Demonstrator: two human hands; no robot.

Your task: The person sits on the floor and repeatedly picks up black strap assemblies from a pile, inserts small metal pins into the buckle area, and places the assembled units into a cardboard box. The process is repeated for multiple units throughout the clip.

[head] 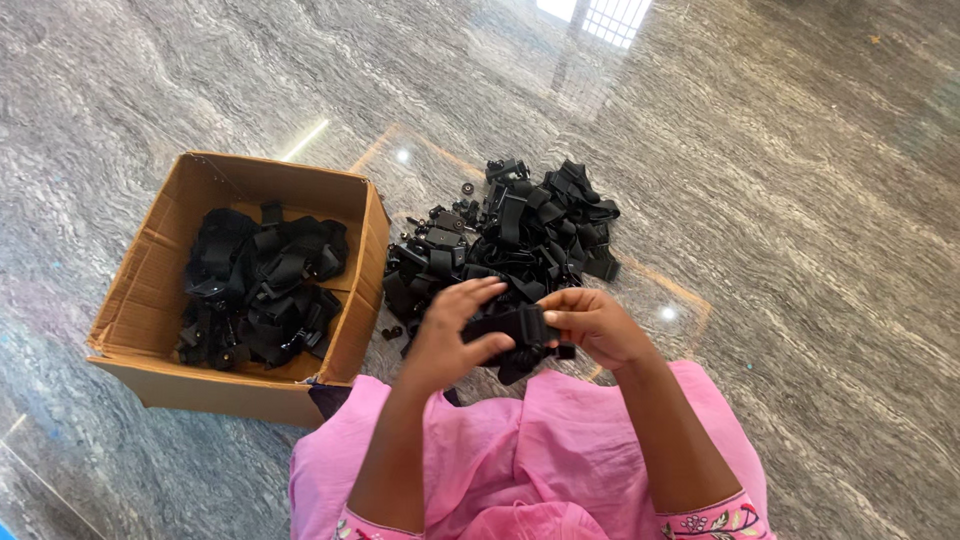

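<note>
Both of my hands grip one black strap with a plastic mount (525,338), held above my lap in pink cloth. My left hand (455,335) wraps its thumb and fingers over the strap's left end. My right hand (597,325) pinches the strap's right end near a small black buckle. Just beyond my hands lies a pile of black straps and mounts (520,235) on the floor.
An open cardboard box (150,300) stands on the left, partly filled with black straps (260,285). A few small black parts (467,188) lie loose near the pile. The floor is polished grey stone (800,200) with a brown inlay line.
</note>
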